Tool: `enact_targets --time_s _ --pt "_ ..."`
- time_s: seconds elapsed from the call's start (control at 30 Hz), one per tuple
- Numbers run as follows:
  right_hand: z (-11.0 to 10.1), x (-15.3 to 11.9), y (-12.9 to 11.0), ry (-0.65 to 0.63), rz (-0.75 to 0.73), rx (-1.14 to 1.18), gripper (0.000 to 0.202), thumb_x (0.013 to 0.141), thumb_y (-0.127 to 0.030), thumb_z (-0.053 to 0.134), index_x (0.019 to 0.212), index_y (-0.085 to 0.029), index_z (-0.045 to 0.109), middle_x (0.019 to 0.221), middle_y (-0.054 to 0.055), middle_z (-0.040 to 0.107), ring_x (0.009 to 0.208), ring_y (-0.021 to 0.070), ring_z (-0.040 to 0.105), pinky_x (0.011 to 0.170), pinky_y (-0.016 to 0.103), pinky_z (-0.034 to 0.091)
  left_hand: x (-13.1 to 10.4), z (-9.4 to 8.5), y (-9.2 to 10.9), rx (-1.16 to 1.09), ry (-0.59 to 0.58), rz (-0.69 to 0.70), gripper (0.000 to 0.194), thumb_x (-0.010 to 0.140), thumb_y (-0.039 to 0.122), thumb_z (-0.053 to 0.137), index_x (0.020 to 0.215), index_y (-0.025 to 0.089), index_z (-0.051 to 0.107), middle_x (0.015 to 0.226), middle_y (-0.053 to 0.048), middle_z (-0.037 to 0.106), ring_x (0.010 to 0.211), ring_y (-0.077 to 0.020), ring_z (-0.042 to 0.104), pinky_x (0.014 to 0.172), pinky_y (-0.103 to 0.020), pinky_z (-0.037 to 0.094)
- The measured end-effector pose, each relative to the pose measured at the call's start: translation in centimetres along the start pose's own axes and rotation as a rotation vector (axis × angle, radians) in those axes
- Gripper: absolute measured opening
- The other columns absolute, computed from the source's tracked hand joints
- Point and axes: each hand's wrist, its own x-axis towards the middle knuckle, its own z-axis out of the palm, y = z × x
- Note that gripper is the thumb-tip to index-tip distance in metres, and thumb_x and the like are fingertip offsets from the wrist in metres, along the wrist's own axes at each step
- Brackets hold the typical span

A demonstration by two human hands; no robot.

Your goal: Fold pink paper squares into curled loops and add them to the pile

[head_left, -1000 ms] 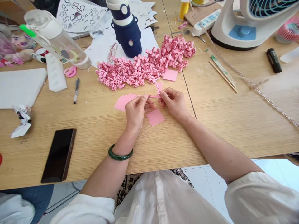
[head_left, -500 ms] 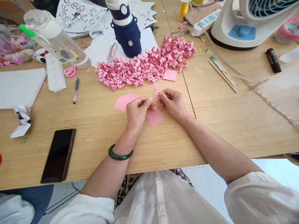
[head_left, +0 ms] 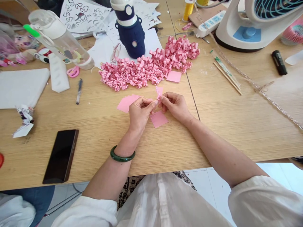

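Note:
Between my two hands is a narrow pink paper strip (head_left: pixel 157 91) with small curls or twists along its upper part. My left hand (head_left: pixel 139 113) pinches its lower end between thumb and fingers, and a green bangle (head_left: pixel 122 159) circles that wrist. My right hand (head_left: pixel 177 107) pinches the same spot from the other side, fingertips nearly touching the left ones. Pink paper squares (head_left: pixel 126 103) lie fanned beside my left hand. More pink squares (head_left: pixel 159 119) lie just below both hands. Behind them stretches a long heap of curled pink paper pieces (head_left: pixel 137 74).
A small pink paper stack (head_left: pixel 174 76) lies by the heap. Behind it stand a navy bottle (head_left: pixel 131 36) and a clear bottle (head_left: pixel 68 47). A phone (head_left: pixel 61 156) is at left, with a pen (head_left: pixel 79 91) and pink scissors (head_left: pixel 73 72). A fan (head_left: pixel 239 31) and a twisted cord (head_left: pixel 272 101) are at right.
My fingertips have come closer together around the pink strip's lower end. The whole view has shifted slightly; the things on the table look unmoved.

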Motion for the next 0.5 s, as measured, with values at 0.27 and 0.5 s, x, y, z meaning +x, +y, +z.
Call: enact_targets --time_s 0.27,0.5 --pt "-0.04 0.09 0.08 -0.059 0.035 0.000 0.030 0.084 -0.044 0.073 0.075 -0.017 0.063 0.067 -0.001 0.065 0.052 0.0074 0.054 0.050 0.021 0.047 0.35 -0.17 0.00 -0.037 0.005 -0.066 0.025 0.064 0.025 0.086 0.063 0.015 0.063 0.054 0.004 0.060 0.047 -0.0048 0.049 0.046 -0.018 0.039" --pt "-0.05 0.19 0.42 0.045 0.048 0.026 0.036 0.082 -0.051 0.073 0.075 -0.018 0.061 0.064 -0.001 0.064 0.050 0.0077 0.054 0.049 0.021 0.046 0.28 -0.21 0.42 -0.027 -0.035 -0.043 0.038 0.076 0.055 0.077 0.073 0.018 0.070 0.064 0.002 0.061 0.046 -0.0044 0.043 0.047 -0.019 0.045"
